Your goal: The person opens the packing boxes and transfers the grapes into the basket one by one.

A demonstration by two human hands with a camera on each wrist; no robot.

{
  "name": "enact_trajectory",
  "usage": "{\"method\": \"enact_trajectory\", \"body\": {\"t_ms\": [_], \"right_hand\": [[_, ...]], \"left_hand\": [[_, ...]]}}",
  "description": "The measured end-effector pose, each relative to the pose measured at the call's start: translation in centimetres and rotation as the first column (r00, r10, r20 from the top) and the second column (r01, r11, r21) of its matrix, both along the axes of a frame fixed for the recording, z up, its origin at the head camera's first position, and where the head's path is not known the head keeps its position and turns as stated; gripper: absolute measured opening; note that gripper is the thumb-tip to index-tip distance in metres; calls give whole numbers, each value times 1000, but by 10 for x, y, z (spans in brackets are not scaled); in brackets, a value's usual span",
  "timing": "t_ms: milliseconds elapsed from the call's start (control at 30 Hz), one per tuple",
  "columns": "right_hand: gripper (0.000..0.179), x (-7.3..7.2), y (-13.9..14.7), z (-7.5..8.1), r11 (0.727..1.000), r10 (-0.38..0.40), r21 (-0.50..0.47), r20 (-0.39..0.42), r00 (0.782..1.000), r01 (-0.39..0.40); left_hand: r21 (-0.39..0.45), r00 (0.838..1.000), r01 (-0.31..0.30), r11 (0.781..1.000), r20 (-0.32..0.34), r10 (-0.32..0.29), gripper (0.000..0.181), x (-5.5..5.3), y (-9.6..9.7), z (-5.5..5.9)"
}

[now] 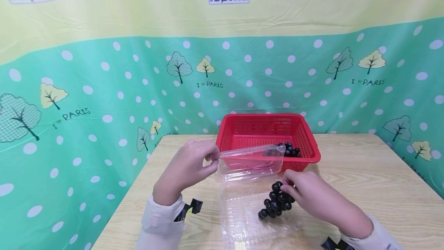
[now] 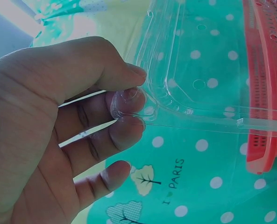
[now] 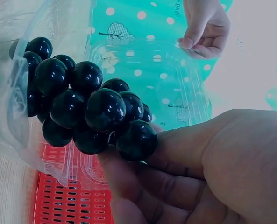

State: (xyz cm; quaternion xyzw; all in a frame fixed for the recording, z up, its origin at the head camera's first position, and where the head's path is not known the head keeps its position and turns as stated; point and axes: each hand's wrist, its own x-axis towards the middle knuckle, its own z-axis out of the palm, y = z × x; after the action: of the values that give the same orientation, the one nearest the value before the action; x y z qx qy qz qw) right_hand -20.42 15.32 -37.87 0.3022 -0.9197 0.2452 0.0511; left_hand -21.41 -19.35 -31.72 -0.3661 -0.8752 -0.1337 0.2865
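A clear plastic clamshell box (image 1: pixel 239 219) lies on the table with its lid (image 1: pixel 253 165) raised at the back. My left hand (image 1: pixel 190 165) pinches the lid's corner tab between thumb and fingers, as the left wrist view shows close up. In my right hand (image 1: pixel 312 196) is a bunch of black grapes (image 1: pixel 275 203), gripped at its upper end. The bunch hangs slanted over the box's base; whether it touches the bottom I cannot tell. Seen from the right wrist, the grapes (image 3: pixel 96 107) partly pass behind the clear plastic wall.
Behind the box stands a red perforated basket (image 1: pixel 265 117), with more dark grapes (image 1: pixel 291 150) in its right part. The raised lid overlaps the basket's front side in view. A patterned green and yellow curtain (image 1: pixel 243 72) hangs at the far edge of the wooden table (image 1: pixel 364 177).
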Motion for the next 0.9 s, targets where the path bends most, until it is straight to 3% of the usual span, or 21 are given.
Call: {"method": "enact_trajectory", "body": {"t_ms": [567,900], "right_hand": [[11,1,-1,6,998,-56,-12,49,997,56],[10,3,0,10,996,-89,-15,6,996,89]], "left_hand": [[-4,1000,-5,1000,-2,5,17,2,1,1],[-1,1000,12,1000,-17,-12,17,0,-1,-1]]}}
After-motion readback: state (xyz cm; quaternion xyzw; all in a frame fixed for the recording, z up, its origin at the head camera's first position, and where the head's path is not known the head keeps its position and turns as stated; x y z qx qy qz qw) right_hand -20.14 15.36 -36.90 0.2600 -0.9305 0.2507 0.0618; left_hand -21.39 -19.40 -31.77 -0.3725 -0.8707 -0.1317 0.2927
